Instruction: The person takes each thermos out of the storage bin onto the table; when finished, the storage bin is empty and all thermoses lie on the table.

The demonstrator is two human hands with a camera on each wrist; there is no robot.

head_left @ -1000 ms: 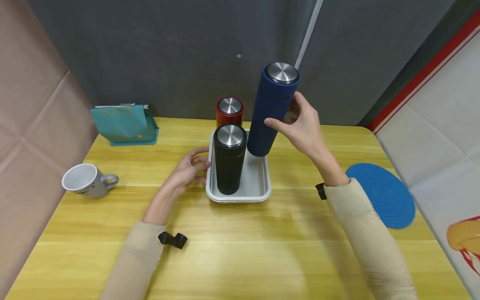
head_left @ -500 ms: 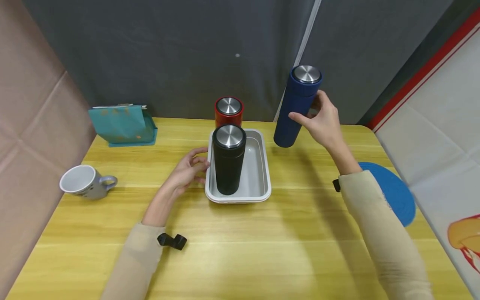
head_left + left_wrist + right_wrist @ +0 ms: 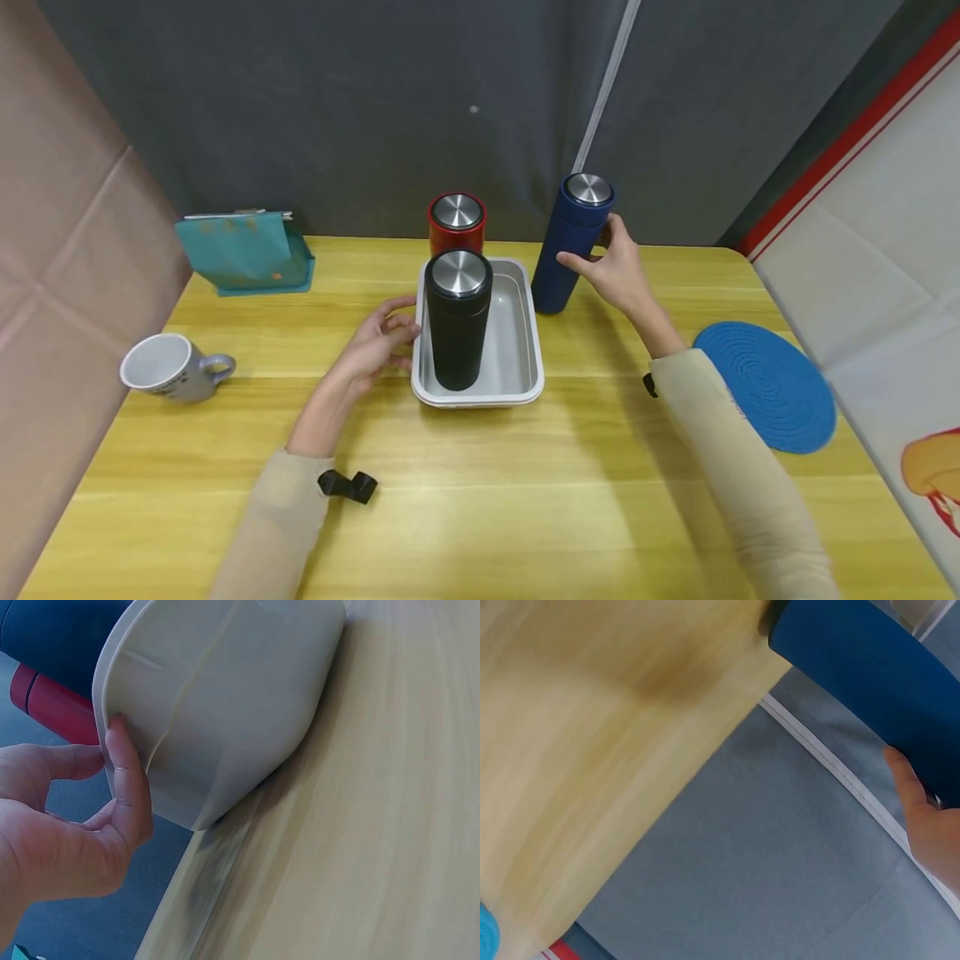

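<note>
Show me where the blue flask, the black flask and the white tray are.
blue flask point(image 3: 564, 250), head view, middle of its body.
black flask point(image 3: 455, 333), head view, middle of its body.
white tray point(image 3: 516, 333), head view, bare floor right of the black flask.

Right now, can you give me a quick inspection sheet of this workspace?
Surface: yellow wooden table.
Job's things: blue flask just right of the white tray, its base at the table; black flask upright in the tray; red flask behind it.
Clutter: mug lying on its side, teal pouch, blue round mat.
Hands: right hand grips the blue flask; left hand touches the tray's left rim.
Cables: nothing seen.
Surroundings: dark backdrop, brown panel on the left.
</note>
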